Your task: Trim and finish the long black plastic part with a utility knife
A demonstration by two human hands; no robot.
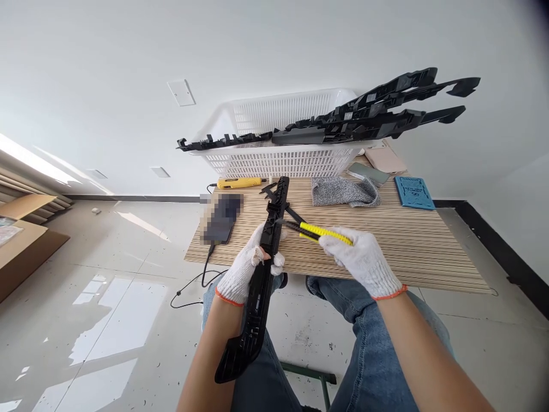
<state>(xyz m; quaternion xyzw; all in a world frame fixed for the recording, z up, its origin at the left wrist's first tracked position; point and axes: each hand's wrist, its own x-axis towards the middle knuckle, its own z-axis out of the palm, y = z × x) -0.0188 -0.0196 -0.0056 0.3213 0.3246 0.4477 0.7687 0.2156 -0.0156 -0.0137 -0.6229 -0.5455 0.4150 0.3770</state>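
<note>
My left hand (249, 266), in a white knit glove with an orange cuff, is wrapped round a long black plastic trim piece (257, 297). The piece slants from over the table down across my left forearm, its ribbed side facing up. In my right hand (362, 257), also gloved, is a yellow and black utility knife (326, 232). Its blade end points left and meets the edge of the trim piece in view; whether it touches is hard to tell. Behind the piece lies a black caliper-like tool (294, 214), partly hidden.
A white plastic basket (278, 160) at the wall holds several long black trim pieces (364, 117) jutting right. On the slatted table (407, 246) are a yellow corded tool (240, 182), a phone (225, 220) with a cable, a grey cloth (343, 191) and a blue packet (414, 192).
</note>
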